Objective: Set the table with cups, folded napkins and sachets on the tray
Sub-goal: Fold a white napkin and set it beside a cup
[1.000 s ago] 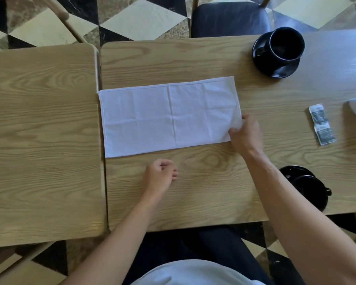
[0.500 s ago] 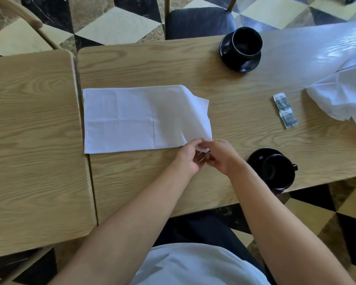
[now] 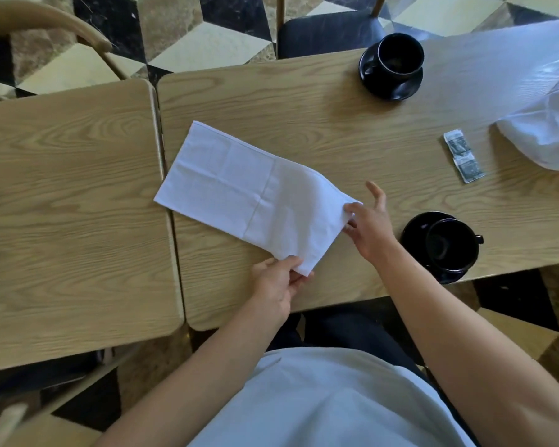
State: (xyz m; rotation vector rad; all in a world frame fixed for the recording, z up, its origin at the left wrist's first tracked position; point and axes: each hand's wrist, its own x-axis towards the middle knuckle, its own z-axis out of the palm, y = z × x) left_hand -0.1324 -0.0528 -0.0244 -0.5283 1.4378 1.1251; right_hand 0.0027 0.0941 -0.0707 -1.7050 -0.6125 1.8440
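A long white napkin (image 3: 239,188) lies slanted across the wooden table (image 3: 320,124), folded in half lengthwise. My left hand (image 3: 279,282) pinches its near right corner. My right hand (image 3: 370,224) pinches the far right corner, with the other fingers spread. One black cup on a saucer (image 3: 446,245) stands just right of my right hand at the table's near edge. Another black cup on a saucer (image 3: 396,64) stands at the far edge. Two joined sachets (image 3: 463,155) lie further right.
A second wooden table (image 3: 68,204) abuts on the left; the napkin's left end overlaps the gap. A heap of white cloth (image 3: 549,137) sits at the right edge. A dark-seated chair (image 3: 329,30) stands beyond the table, a wooden chair (image 3: 46,30) at far left.
The napkin has turned from lying straight to slanting, its right end pulled toward me. My hands, together at one corner before, now hold separate corners of the right end.
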